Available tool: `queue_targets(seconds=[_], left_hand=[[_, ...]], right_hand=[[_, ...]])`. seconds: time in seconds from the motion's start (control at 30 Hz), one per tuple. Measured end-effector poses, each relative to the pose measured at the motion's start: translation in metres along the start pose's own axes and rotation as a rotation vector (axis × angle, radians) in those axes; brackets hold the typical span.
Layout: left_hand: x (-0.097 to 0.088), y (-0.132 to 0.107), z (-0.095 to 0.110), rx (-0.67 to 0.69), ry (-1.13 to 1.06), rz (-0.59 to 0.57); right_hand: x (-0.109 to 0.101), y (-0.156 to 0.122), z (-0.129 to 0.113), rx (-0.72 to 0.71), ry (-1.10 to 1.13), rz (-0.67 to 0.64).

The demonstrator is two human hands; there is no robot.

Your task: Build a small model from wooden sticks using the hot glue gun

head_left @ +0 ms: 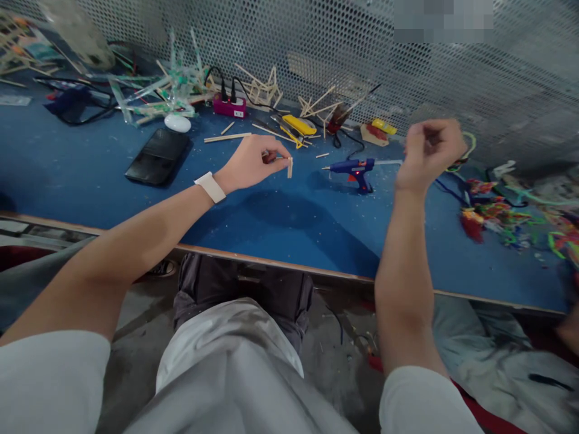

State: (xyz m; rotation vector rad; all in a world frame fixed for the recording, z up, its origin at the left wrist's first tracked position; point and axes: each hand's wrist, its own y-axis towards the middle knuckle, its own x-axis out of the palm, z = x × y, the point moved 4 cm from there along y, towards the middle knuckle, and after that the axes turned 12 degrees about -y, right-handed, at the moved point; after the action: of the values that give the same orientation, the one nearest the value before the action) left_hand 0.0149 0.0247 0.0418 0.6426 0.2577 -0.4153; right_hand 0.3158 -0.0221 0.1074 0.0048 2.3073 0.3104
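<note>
My left hand (253, 161), with a pale watch band (210, 187) on its wrist, is closed in a pinch above the table. Between thumb and fingertips it holds a few short wooden sticks (290, 169), which hang down side by side. My right hand (434, 147) is raised at the right with its fingers curled in; whatever may be in it is hidden. Between the hands a blue glue gun (359, 172) lies on the table, its nozzle pointing left, a small light glowing and a clear glue stick (388, 161) out of its back.
A black phone (158, 157) lies at left on the blue table (271, 235). Behind are a purple power strip (230, 107), a yellow utility knife (299, 125), loose sticks (227, 138) and stick frames (265, 90) along a perforated metal panel (253, 42). Colourful scraps (493, 205) lie at right.
</note>
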Motion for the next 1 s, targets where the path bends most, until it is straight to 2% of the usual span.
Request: queue_targets(seconds=[0.07,0.13,0.23,0.37,0.43,0.53,0.67,0.77,0.87,1.0], left_hand=[[0.001,-0.001,0.006,0.019,-0.027,-0.007],[0.001,-0.002,0.011,0.041,-0.042,0.008],[-0.001,-0.003,0.014,0.051,-0.041,0.028],[-0.002,-0.004,0.014,0.030,-0.036,0.028],[-0.001,-0.003,0.013,0.035,-0.040,0.031],[0.001,-0.003,0.011,0.030,-0.046,0.054],[0.003,-0.002,0.002,-0.017,-0.092,0.101],[0.004,-0.001,-0.014,-0.118,-0.243,0.168],[0.006,-0.001,-0.033,-0.274,-0.454,0.206],[0.012,-0.003,-0.040,-0.289,-0.476,0.193]], right_hand=[[0.024,-0.003,-0.016,-0.008,0.053,-0.041],[0.051,-0.004,-0.021,-0.012,0.102,-0.093],[0.088,-0.004,-0.014,-0.021,0.185,-0.146],[0.122,-0.004,-0.001,-0.085,0.351,-0.241],[0.129,-0.006,0.000,-0.118,0.380,-0.244],[0.129,-0.007,0.000,-0.137,0.303,-0.153],[0.115,-0.011,0.001,-0.098,0.095,0.099],[0.109,-0.020,-0.005,-0.141,-0.029,0.249],[0.122,-0.031,-0.020,-0.251,-0.185,0.186],[0.147,-0.039,-0.041,-0.377,-0.426,0.062]])
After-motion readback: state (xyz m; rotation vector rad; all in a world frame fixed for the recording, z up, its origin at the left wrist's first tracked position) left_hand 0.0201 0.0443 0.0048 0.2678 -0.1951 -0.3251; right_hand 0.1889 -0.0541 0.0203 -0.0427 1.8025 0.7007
